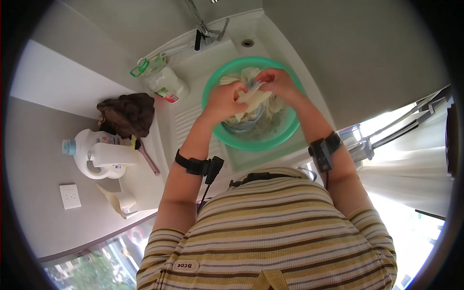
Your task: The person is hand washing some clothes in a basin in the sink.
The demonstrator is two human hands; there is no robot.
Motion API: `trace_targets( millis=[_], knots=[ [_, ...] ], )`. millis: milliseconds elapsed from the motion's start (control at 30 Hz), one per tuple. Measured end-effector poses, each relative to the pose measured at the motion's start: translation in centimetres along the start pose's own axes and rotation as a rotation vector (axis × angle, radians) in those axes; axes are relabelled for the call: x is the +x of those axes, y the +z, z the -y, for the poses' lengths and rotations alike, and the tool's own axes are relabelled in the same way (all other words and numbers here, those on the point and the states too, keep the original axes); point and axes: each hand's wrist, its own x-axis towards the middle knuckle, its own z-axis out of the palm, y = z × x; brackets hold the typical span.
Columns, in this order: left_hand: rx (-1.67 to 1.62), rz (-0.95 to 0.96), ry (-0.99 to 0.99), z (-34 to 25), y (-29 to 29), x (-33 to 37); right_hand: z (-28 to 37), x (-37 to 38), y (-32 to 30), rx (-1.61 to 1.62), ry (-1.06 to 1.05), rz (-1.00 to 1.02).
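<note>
A green basin [258,145] stands in the white laundry sink and holds cloudy, sudsy water. Wet cream cloth [255,99] with a grey-blue part is bunched in it; its exact kind I cannot make out. My left hand [226,100] is closed on the cloth over the basin's left side, thumb and fingers curled round a fold. Over the far right side, my right hand [279,82] pinches another part of the same cloth, close to the left hand. The stretch between both hands is raised above the water.
Behind the basin are a faucet [208,35] and a black-bristled brush [197,41]. To the left stand a clear bottle with a green handle [166,83], a dark brown cloth [128,113], a brush with a pinkish handle [147,157] and a white detergent jug [96,153].
</note>
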Motion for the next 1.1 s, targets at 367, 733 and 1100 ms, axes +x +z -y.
trace_targets(
  millis=[367,733,1100],
  knots=[
    [0.171,-0.3,0.018,3.6,-3.3,1.0,1.4,0.4,-2.7,-0.122,-0.042,0.21],
    [-1.223,-0.027,-0.393,6.6,-0.9,1.6,-0.3,0.3,2.0,0.9,0.274,0.227],
    [0.425,-0.627,0.181,4.5,5.6,3.1,-1.9,1.9,9.4,0.975,0.48,-0.075]
  ],
)
